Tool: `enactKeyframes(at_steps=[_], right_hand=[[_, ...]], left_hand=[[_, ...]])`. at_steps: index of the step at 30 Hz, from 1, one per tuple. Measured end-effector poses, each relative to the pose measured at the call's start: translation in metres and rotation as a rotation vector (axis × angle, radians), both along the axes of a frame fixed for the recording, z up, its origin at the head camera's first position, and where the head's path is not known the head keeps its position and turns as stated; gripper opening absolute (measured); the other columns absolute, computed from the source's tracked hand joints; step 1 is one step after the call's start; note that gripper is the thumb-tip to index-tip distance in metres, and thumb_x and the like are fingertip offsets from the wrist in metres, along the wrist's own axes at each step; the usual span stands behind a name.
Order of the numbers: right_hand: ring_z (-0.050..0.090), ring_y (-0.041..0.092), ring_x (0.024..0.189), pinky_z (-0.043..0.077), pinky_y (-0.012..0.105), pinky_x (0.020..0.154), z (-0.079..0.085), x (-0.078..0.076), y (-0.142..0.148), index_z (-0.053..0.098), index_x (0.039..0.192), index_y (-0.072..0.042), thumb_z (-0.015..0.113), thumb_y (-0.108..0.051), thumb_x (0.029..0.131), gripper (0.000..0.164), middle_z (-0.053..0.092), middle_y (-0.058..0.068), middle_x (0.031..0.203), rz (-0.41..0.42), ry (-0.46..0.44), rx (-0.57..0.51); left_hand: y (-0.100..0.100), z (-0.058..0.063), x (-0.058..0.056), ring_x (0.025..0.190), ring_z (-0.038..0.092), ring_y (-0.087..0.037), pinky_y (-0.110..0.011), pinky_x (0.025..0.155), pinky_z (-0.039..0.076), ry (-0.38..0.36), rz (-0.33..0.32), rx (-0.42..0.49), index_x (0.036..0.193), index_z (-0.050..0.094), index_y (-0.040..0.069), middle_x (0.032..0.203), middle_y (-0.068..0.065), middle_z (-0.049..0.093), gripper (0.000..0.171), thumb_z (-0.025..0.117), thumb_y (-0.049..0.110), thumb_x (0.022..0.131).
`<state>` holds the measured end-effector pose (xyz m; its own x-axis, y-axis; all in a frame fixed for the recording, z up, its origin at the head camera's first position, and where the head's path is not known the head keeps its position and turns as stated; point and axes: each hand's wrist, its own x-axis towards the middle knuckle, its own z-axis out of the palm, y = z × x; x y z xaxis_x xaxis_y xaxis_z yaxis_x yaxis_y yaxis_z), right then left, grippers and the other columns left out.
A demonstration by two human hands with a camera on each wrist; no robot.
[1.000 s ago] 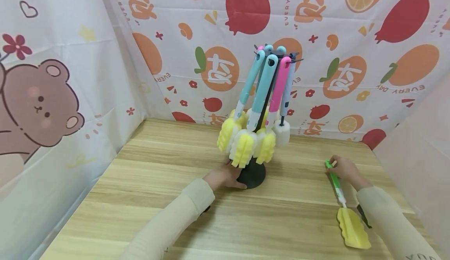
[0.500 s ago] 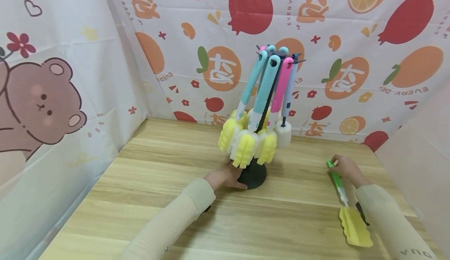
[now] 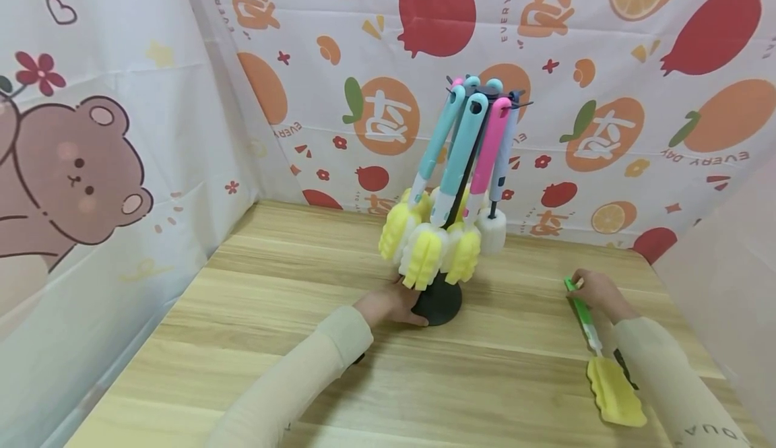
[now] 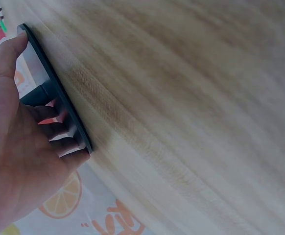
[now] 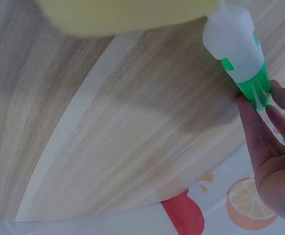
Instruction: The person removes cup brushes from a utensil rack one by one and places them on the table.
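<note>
A black stand (image 3: 438, 305) with a round base carries several sponge brushes (image 3: 424, 256), hung with handles up and sponge heads down. Low on its left, my left hand (image 3: 397, 303) grips the base; in the left wrist view the thumb and fingers span the base (image 4: 59, 90) from rim to rim. On the right, my right hand (image 3: 600, 294) pinches the green handle of a bottle brush (image 3: 582, 310) near its end. Its flat yellow sponge head (image 3: 615, 394) points toward the front. The right wrist view shows the green-and-white handle (image 5: 240, 54) between thumb and fingers.
The wood-grain table (image 3: 503, 367) bears everything. A fruit-print cloth (image 3: 339, 98) hangs behind it, and a bear-print cloth (image 3: 182, 131) on the left. A pale cloth (image 3: 721, 286) closes the right side.
The head view has shifted slightly, so the scene sits a little further right. Both hands keep their hold, and neither the stand nor the green-handled brush has clearly moved.
</note>
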<state>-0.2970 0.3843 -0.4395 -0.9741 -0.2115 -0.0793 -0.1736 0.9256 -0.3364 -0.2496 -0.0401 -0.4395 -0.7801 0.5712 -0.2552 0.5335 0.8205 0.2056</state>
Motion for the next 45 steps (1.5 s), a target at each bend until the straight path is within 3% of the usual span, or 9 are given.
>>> enactKeyframes(at_steps=[10,31,45], right_hand=[[0.053,0.015,0.053,0.046,0.03,0.049,-0.0003,-0.0037,0.0042,0.053,0.089,0.007,0.069,-0.007,0.079,0.024,0.057,0.014,0.073,-0.021,-0.045,-0.016],[0.052,0.017,0.057,0.044,0.03,0.051,-0.0003,-0.0057,0.0035,0.053,0.09,0.008,0.069,-0.008,0.08,0.024,0.056,0.013,0.073,-0.028,-0.039,0.022],[0.053,0.018,0.058,0.046,0.029,0.05,0.0014,-0.0053,0.0055,0.053,0.089,0.008,0.069,-0.008,0.079,0.025,0.057,0.017,0.075,-0.002,-0.046,-0.005]], left_hand=[[0.0007,0.001,-0.0009,0.136,0.009,-0.026,-0.04,0.108,0.014,0.004,-0.006,-0.015,0.147,0.012,0.004,0.15,-0.013,0.013,0.094,0.06,0.054,0.083],[0.0012,0.0022,-0.0011,0.136,0.01,-0.025,-0.041,0.108,0.013,0.013,-0.017,-0.005,0.146,0.014,0.003,0.15,-0.012,0.014,0.093,0.062,0.051,0.083],[0.0018,0.0021,-0.0009,0.136,0.011,-0.022,-0.038,0.108,0.012,-0.013,0.023,-0.013,0.147,0.013,0.006,0.15,-0.008,0.018,0.093,0.061,0.053,0.082]])
